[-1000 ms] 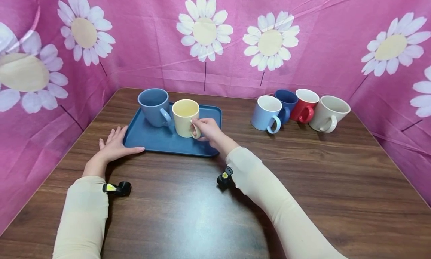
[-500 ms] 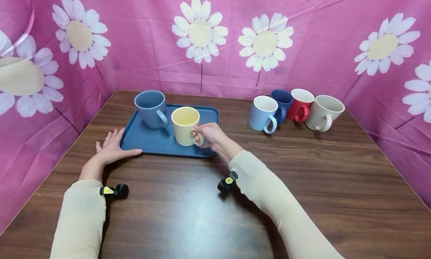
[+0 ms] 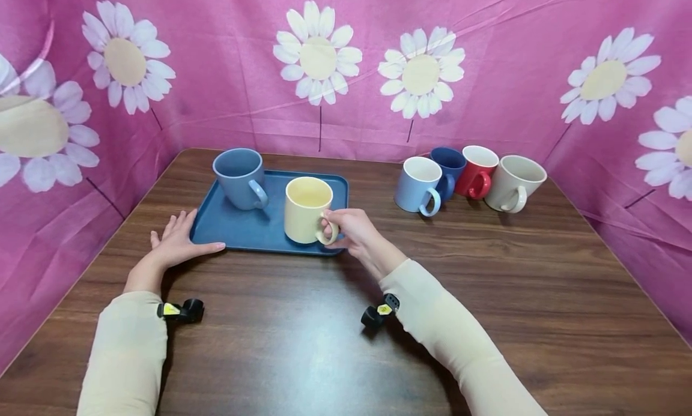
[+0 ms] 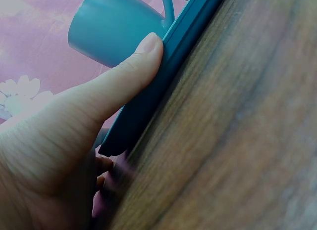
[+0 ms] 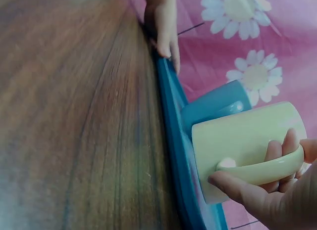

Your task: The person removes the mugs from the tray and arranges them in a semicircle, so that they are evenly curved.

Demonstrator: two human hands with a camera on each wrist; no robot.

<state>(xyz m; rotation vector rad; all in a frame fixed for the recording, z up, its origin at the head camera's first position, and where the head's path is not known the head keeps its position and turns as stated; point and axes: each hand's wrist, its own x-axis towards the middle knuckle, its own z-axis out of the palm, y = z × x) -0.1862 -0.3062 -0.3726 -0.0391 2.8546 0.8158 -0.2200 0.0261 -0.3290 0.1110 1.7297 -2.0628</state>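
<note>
Two bare hands, left hand (image 3: 175, 245) and right hand (image 3: 354, 230). Long cream fabric sleeves (image 3: 127, 350) to the wrists. Small black wrist-mounted cameras (image 3: 181, 311) with yellow markings.

Matt yellow ceramic mug (image 3: 307, 209), smooth matt blue plastic tray (image 3: 238, 230), glossy grained wood table (image 3: 486, 272), creased pink cloth backdrop (image 3: 486, 74).

Left hand (image 3: 175, 245): flat, fingers straight, thumb stretched out rightward.
Right hand (image 3: 351, 231): fingers curled, pinching, forearm angled leftward.
</note>
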